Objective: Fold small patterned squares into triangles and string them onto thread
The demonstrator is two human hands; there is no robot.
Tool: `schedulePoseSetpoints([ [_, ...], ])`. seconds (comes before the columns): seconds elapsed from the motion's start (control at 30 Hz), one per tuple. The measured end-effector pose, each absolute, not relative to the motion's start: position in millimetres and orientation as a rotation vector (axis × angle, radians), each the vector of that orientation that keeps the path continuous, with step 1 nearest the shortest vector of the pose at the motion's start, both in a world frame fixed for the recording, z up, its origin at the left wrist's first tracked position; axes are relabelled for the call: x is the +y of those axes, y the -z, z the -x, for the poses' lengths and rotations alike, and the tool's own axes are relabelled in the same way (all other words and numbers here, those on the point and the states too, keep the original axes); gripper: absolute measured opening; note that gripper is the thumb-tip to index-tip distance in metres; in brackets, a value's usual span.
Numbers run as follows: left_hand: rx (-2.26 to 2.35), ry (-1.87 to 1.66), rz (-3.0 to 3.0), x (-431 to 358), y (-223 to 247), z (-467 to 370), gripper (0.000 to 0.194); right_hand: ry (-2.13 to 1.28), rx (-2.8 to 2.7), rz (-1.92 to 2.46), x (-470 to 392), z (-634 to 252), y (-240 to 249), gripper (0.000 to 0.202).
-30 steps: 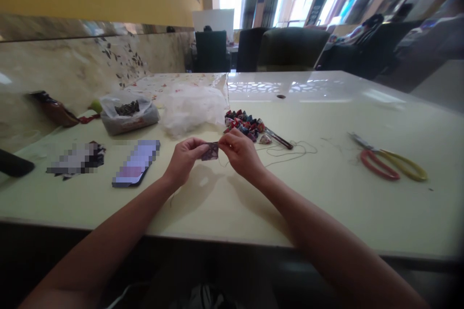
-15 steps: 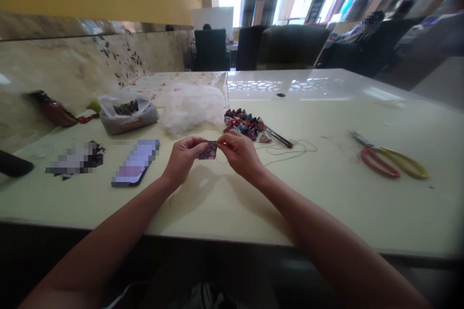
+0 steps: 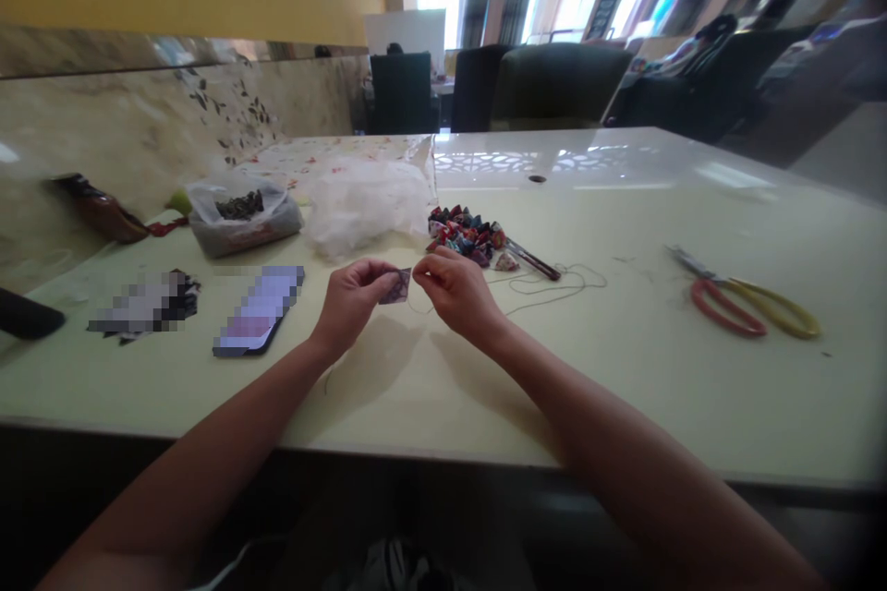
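Note:
My left hand (image 3: 352,300) pinches a small dark patterned piece of cloth (image 3: 395,287) above the table. Just right of the cloth, a small gap away, my right hand (image 3: 454,289) is closed at the fingertips; what they hold is too small to make out. A thin thread (image 3: 554,294) lies in loops on the table to the right of my right hand. Behind that hand sits a pile of small colourful cloth pieces (image 3: 466,233), with a brown-handled tool (image 3: 533,260) beside it.
Red and yellow-handled scissors (image 3: 738,297) lie at the right. On the left are a phone (image 3: 260,309), dark cloth pieces (image 3: 186,295), a plastic bag (image 3: 242,220) and a brown bottle (image 3: 103,211). White stuffing (image 3: 367,208) lies behind my hands. Chairs and a person are farther back.
My right fingertips, which were at the cloth's edge, are now slightly apart from it. The cloth has tilted a little in my left hand.

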State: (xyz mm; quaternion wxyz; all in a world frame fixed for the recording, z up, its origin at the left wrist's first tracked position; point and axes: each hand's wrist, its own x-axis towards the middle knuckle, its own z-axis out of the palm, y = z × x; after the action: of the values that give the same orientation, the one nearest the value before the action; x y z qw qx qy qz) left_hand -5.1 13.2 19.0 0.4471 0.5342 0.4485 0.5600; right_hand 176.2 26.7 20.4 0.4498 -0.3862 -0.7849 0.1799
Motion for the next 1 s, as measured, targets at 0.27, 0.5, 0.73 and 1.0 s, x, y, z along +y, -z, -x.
schedulePoseSetpoints([
  [0.27,1.175,-1.373,-1.442,12.0,-19.4,5.8,0.024,-0.421,-1.959,0.946,27.6,-175.5,-18.7,0.016],
  [0.5,1.095,-1.357,-1.343,16.8,-15.2,7.7,0.027,-0.465,-1.914,0.918,29.4,-175.9,-18.7,0.014],
  [0.73,1.065,-1.321,-1.285,19.1,-14.4,8.6,0.03,-0.506,-1.898,0.911,30.0,-177.4,-19.3,0.013],
  [1.0,0.969,-1.247,-1.134,22.1,-15.6,11.6,0.031,-0.624,-1.849,0.865,32.8,-177.3,-18.6,0.013],
])
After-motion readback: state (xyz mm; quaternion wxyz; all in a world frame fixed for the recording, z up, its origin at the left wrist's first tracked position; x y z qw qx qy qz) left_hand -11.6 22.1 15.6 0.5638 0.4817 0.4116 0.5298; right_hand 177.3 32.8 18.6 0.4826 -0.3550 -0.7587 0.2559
